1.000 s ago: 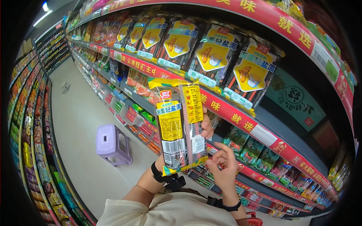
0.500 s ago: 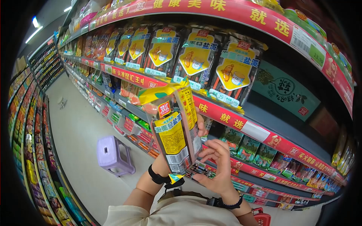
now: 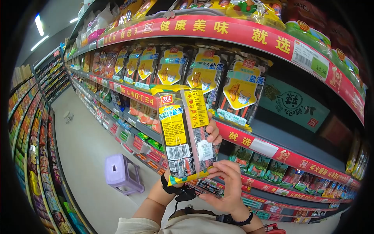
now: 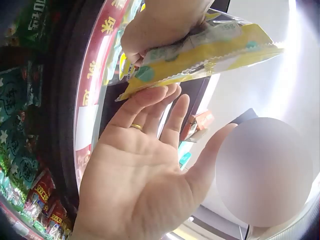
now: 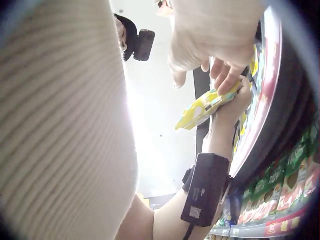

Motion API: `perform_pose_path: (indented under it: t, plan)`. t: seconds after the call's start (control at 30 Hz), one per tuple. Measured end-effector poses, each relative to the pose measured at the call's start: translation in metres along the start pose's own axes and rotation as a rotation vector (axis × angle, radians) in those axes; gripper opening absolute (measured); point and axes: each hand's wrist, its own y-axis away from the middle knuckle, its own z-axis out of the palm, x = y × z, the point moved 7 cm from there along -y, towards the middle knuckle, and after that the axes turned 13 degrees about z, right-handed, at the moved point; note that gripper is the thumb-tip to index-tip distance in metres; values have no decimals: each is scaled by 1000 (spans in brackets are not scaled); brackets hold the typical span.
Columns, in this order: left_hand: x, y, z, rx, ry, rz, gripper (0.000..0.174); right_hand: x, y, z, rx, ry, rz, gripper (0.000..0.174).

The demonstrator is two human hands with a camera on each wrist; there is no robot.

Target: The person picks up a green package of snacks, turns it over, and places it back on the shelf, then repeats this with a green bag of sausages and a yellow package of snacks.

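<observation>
A clear, yellow-trimmed sausage package (image 3: 177, 132) stands roughly upright in the head view, its back with barcode towards the camera. My left hand (image 3: 213, 132) holds it from behind, fingertips curled round its right edge; the palm is hidden. My right hand (image 3: 229, 189) is at the lower right corner, palm turned in, fingertips touching the bottom edge, thumb apart. The left wrist view shows the right hand (image 4: 145, 170) with loosely bent fingers against the package's yellow edge (image 4: 200, 65). In the right wrist view, the right hand (image 5: 215, 40) is above the package (image 5: 202, 111).
Shelves with red label strips (image 3: 194, 26) run along the right, bearing a row of similar packages (image 3: 241, 89). A purple stool (image 3: 120, 171) stands on the aisle floor (image 3: 83, 134). Another stocked shelf (image 3: 33, 140) lines the left side, and part of a red basket (image 3: 274, 229) shows below.
The package tilted and turned sideways, then came back to face the camera. My right hand has moved in to touch its bottom edge. The head view has shifted slightly.
</observation>
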Motion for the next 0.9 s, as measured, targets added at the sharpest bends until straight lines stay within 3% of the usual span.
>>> perform_pose_path:
  t: [0.37,0.6,0.67,0.9]
  plan:
    - [-24,-7,12,94,-138,-157,59,-7,2,-14,91,95,-15,66]
    - [-39,-14,17,79,-121,-125,53,-19,5,-22,131,200,-66,56]
    - [-44,-14,20,-14,-75,-132,69,-22,6,-24,135,215,-78,51]
    - [-70,-18,23,-88,9,-196,79,-28,13,-32,156,324,-89,42]
